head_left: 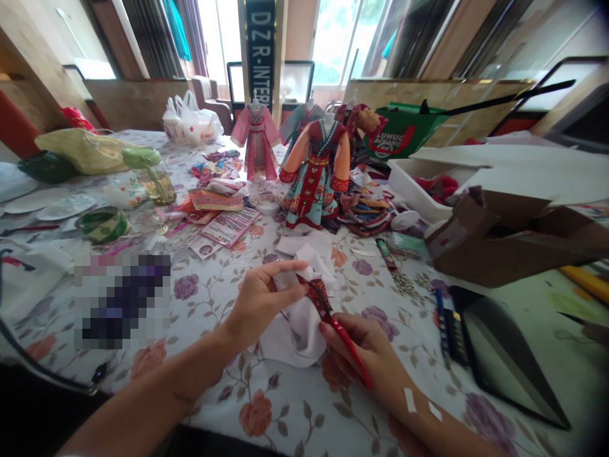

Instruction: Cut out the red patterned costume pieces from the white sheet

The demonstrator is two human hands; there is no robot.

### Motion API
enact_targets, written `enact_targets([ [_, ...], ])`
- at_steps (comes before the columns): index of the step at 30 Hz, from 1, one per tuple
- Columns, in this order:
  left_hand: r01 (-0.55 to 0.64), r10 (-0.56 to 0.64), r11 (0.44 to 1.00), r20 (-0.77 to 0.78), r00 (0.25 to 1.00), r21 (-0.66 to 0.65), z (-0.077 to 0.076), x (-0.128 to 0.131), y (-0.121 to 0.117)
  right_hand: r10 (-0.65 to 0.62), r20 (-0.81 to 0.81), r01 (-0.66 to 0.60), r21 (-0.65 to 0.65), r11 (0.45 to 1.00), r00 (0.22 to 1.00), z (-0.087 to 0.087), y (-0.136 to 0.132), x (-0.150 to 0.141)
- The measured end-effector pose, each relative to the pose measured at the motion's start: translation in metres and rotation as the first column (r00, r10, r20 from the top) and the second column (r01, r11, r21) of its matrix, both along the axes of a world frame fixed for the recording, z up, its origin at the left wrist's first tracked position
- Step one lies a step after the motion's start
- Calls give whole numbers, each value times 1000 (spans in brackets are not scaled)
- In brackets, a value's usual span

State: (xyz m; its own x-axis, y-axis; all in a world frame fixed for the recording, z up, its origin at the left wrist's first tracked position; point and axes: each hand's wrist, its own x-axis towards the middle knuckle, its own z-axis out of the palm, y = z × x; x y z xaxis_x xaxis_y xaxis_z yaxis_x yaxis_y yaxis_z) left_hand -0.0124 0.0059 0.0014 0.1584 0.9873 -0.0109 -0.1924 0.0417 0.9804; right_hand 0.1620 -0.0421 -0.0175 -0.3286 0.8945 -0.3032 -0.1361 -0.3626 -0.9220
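Note:
My left hand (pixel 264 304) pinches a piece of white fabric (pixel 295 333), its fingers lying across the top of the cloth. My right hand (pixel 354 349) grips a slim red tool, probably a pair of red scissors (pixel 335 324), with an ornate dark red upper part. That upper part presses into the fabric's right side. The tool's tip is hidden in the cloth. Both hands are above a floral tablecloth (pixel 214 387).
Costumed doll dresses (pixel 314 174) stand on mannequin stands beyond the hands, among scattered fabric and paper packets (pixel 228 225). A brown cardboard box (pixel 495 238) and white tray (pixel 413 187) are at right. A black-framed tablet (pixel 504 349) lies at lower right. A pixelated patch (pixel 121 301) covers the table's left.

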Motion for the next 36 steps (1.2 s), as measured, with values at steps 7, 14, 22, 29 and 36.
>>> enact_targets([
  [7, 8, -8, 1000, 2, 1000, -13, 0, 0, 0, 11, 38, -11, 9, 1000, 999, -2, 1, 2],
  [14, -3, 3, 1000, -27, 1000, -1, -1, 1, 0, -1, 33, 1, 16, 1000, 999, -1, 0, 1],
  [22, -29, 30, 1000, -38, 999, 7, 0, 0, -1, -1, 39, 0, 17, 1000, 999, -3, 0, 1],
  [29, -61, 76, 993, -141, 987, 103, 3, 1, -3, -7, -8, 7, -2, 1000, 1000, 1, -1, -1],
  [36, -69, 135, 977, -332, 934, 203, 7, 1, -4, -19, 76, 17, 19, 1000, 997, 3, -1, -1],
])
